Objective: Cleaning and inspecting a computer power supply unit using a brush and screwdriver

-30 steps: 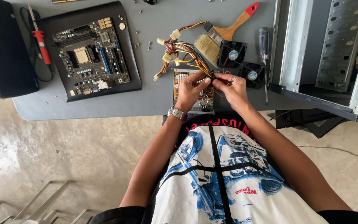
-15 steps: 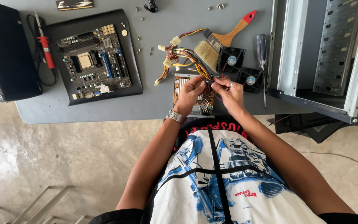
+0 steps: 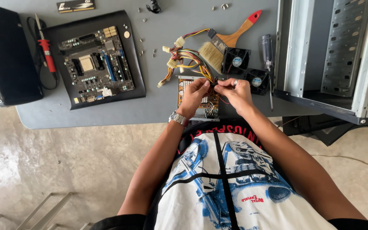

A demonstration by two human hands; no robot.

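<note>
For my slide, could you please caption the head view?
Both hands, left hand and right hand, pinch a wire bundle above an open circuit board.

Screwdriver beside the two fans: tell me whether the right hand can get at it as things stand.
Probably yes. The screwdriver lies uncovered on the grey table, just beyond the right hand, with only the small black fans alongside. But that hand is pinching the wire bundle and must let go first.

Bare arms, silver wristwatch (image 3: 177, 118) on the left wrist, white T-shirt (image 3: 226, 183) with blue print

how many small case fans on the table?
2: one small black fan beside the paintbrush bristles, a second fan just right of the right hand. Others may be hidden.
</note>
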